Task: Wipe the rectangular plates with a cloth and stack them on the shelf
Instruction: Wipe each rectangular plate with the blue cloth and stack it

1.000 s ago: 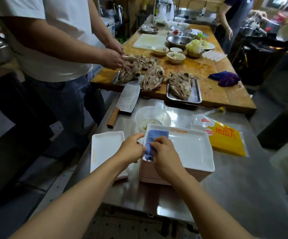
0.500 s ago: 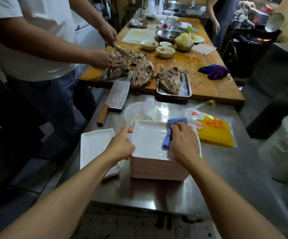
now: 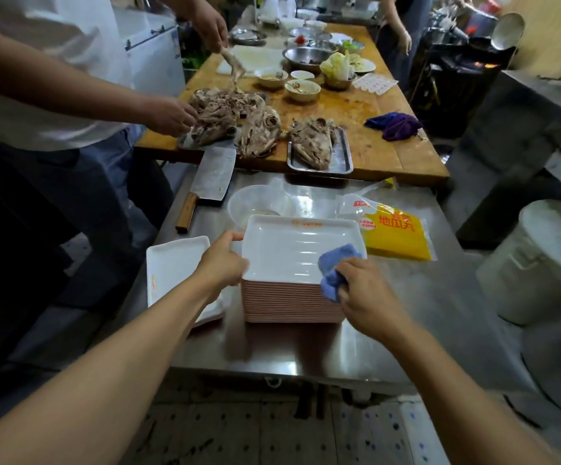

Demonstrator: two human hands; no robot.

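- The left hand (image 3: 223, 260) grips the left edge of the top plate (image 3: 289, 250); its fingers curl round the rim, thumb on the far corner.
- That white rectangular plate lies on top of the tall stack of plates (image 3: 289, 302), which stands on the steel table (image 3: 423, 297).
- The right hand (image 3: 366, 293) holds the blue cloth (image 3: 336, 268), fingers curled round it, at the near right corner of the top plate; the cloth bulges out beyond the fingertips onto the plate's rim and hangs down over the edge of the stack.
- Just left of the left hand's knuckles, a single white plate (image 3: 171, 270) lies flat on the table, partly hidden by the left forearm.
- Beyond the left fingers stands a clear plastic bowl (image 3: 259, 203), touching the far rim of the stack; further left lies a cleaver (image 3: 210, 179).
- Beyond the right hand's fingers lies a yellow packet (image 3: 396, 234), just beside the stack.
- On the wooden table (image 3: 389, 149) behind, another person's hands (image 3: 171, 115) handle cooked meat (image 3: 218, 119) near a metal tray (image 3: 342, 156).
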